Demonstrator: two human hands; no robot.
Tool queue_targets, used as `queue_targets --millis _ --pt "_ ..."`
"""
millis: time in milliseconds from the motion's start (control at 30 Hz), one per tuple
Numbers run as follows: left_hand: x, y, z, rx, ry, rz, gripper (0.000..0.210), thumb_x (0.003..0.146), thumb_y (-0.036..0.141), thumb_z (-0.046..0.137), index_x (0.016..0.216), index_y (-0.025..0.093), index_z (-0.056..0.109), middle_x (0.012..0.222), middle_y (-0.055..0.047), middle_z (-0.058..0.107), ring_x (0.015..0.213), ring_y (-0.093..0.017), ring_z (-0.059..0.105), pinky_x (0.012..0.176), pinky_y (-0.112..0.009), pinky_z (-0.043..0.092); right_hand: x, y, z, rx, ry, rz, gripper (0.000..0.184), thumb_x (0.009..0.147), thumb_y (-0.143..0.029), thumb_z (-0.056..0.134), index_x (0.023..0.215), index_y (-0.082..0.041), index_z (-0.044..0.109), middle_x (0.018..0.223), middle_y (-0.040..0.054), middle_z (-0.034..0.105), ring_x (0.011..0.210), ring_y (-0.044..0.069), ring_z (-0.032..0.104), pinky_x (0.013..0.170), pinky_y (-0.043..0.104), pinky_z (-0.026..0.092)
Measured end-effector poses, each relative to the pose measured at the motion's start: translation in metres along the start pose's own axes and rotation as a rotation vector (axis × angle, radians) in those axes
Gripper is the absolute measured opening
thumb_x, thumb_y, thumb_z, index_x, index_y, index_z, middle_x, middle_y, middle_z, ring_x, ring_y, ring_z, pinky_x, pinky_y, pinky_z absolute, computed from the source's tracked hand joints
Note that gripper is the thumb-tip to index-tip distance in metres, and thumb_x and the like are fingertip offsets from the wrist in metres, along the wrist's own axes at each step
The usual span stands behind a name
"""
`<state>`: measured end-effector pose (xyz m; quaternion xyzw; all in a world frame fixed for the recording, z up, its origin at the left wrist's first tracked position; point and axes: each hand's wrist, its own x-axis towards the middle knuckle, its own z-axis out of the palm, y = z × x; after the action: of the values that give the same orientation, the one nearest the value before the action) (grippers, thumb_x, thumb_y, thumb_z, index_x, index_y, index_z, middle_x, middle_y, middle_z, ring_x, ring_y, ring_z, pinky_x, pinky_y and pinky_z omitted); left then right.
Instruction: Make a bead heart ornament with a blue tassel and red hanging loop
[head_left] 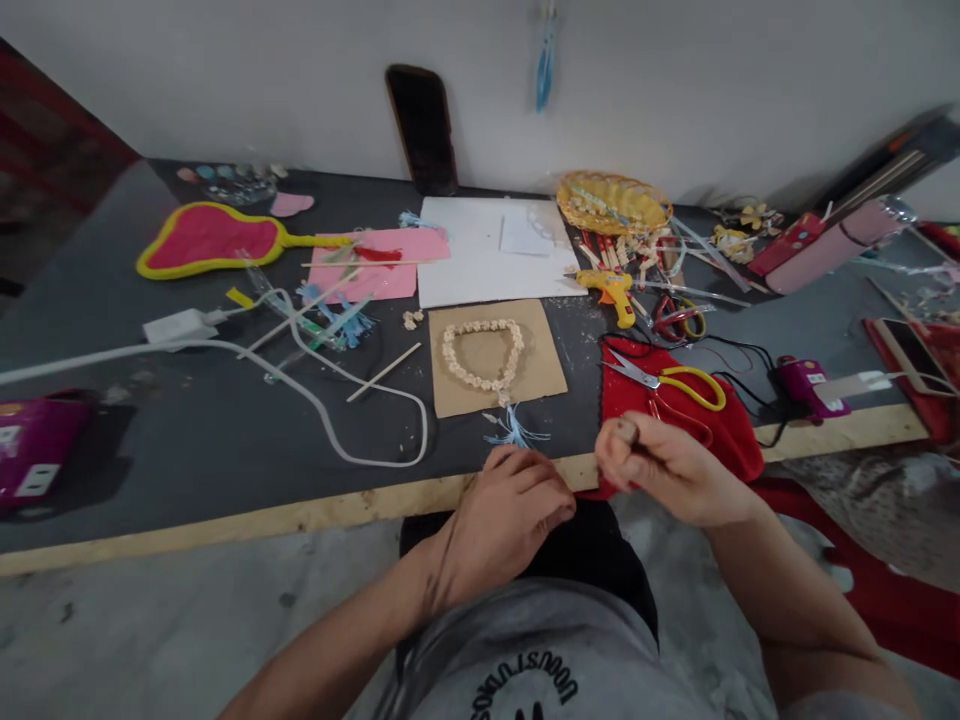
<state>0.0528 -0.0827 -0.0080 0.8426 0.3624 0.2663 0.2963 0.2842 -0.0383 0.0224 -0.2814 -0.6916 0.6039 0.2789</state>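
My left hand [517,505] lies at the table's front edge, its fingers curled together; what they hold, if anything, is hidden. Just beyond its knuckles, a light blue tassel [514,428] spreads out, attached to a string of cream beads [480,380]. The beads form a loop on a piece of brown cardboard [546,350]. To the right, my right hand [667,465] is raised over the edge of a red cloth [739,440], thumb and fingers pinched together. Something small and brownish shows at the pinch, too blurred to name. Yellow-handled scissors [686,385] lie open on the cloth.
A yellow glue gun [611,292] and a wicker basket [611,203] are behind the cloth. A white cable [322,415] loops across the left side. Further back are a white board [465,275], pink sheet [401,285], leaning phone [424,135] and pink bottle [817,250].
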Motion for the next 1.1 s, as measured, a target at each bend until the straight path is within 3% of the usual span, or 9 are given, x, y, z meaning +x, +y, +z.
queue_targets --millis 100,167,233,367,500,600,700,900,1100 --pt "0.001 0.01 -0.017 -0.068 0.083 0.043 0.018 0.099 0.015 0.046 0.094 0.022 0.062 0.088 -0.001 0.074 0.086 -0.015 0.064 0.083 -0.03 0.052 0.013 0.01 -0.008 -0.081 0.207 0.028 0.014 0.101 -0.031 0.05 0.09 -0.023 0.049 0.08 -0.0007 0.051 0.068 0.012 0.05 0.066 0.026 0.045" --pt "0.004 0.018 -0.027 -0.058 0.135 0.101 0.016 0.097 0.012 0.047 0.096 0.021 0.061 0.087 -0.002 0.072 0.086 -0.015 0.064 0.083 -0.029 0.054 0.027 0.016 -0.006 -0.177 0.204 0.079 0.01 0.098 -0.029 0.055 0.092 -0.021 0.052 0.085 0.001 0.055 0.073 0.012 0.054 0.067 0.025 0.046" --pt "0.006 0.026 -0.034 -0.048 0.128 0.198 0.015 0.093 0.008 0.049 0.095 0.019 0.059 0.085 -0.001 0.071 0.082 -0.015 0.063 0.081 -0.029 0.054 0.04 0.02 0.003 -0.247 0.052 0.069 0.008 0.096 -0.026 0.056 0.093 -0.019 0.056 0.093 0.0042 0.062 0.081 0.013 0.058 0.072 0.025 0.048" --pt "0.004 0.032 -0.042 -0.107 0.064 0.304 0.019 0.089 0.006 0.05 0.097 0.019 0.059 0.084 -0.001 0.071 0.078 -0.015 0.063 0.077 -0.029 0.055 0.05 0.023 0.027 -0.25 -0.294 -0.188 0.014 0.097 -0.02 0.05 0.093 -0.015 0.063 0.095 0.0085 0.069 0.089 0.014 0.063 0.081 0.027 0.051" --pt "0.005 0.017 -0.044 -0.175 0.245 0.196 0.015 0.094 0.015 0.054 0.105 0.021 0.062 0.096 -0.005 0.072 0.094 -0.017 0.066 0.089 -0.033 0.054 0.037 0.016 0.036 -0.209 -0.351 -0.226 0.015 0.096 -0.016 0.053 0.089 -0.015 0.067 0.091 0.008 0.072 0.089 0.014 0.067 0.081 0.024 0.053" --pt "0.012 0.004 -0.04 -0.236 0.089 0.099 0.03 0.102 0.033 0.044 0.125 0.019 0.058 0.123 -0.012 0.069 0.115 -0.022 0.064 0.097 -0.036 0.051 0.023 0.0 0.032 -0.089 -0.372 -0.223 0.016 0.096 -0.013 0.055 0.092 -0.015 0.07 0.085 0.0055 0.072 0.079 0.01 0.067 0.074 0.021 0.054" --pt "0.015 0.0 -0.033 -0.332 -0.104 0.035 0.044 0.105 0.044 0.029 0.126 0.019 0.058 0.11 -0.01 0.073 0.1 -0.019 0.068 0.089 -0.033 0.052 0.013 -0.015 0.018 0.069 -0.229 -0.212 0.016 0.097 -0.017 0.056 0.089 -0.015 0.071 0.081 0.0042 0.068 0.064 0.008 0.062 0.061 0.019 0.053" --pt "0.0 0.01 -0.028 -0.202 -0.148 -0.044 0.029 0.103 0.029 0.04 0.107 0.018 0.067 0.094 -0.005 0.072 0.087 -0.015 0.066 0.078 -0.026 0.052 0.028 -0.002 -0.031 0.278 0.462 -0.126 0.015 0.085 -0.034 0.075 0.083 -0.021 0.068 0.07 -0.0009 0.061 0.058 0.009 0.056 0.051 0.022 0.048" --pt "0.021 0.01 -0.07 0.037 0.164 -0.004 0.021 0.099 0.02 0.048 0.094 0.019 0.069 0.086 -0.002 0.074 0.08 -0.012 0.068 0.075 -0.022 0.052 0.102 0.055 -0.065 -0.216 0.384 0.108 0.013 0.084 -0.025 0.066 0.093 -0.015 0.068 0.081 0.002 0.068 0.063 0.011 0.06 0.065 0.027 0.053"
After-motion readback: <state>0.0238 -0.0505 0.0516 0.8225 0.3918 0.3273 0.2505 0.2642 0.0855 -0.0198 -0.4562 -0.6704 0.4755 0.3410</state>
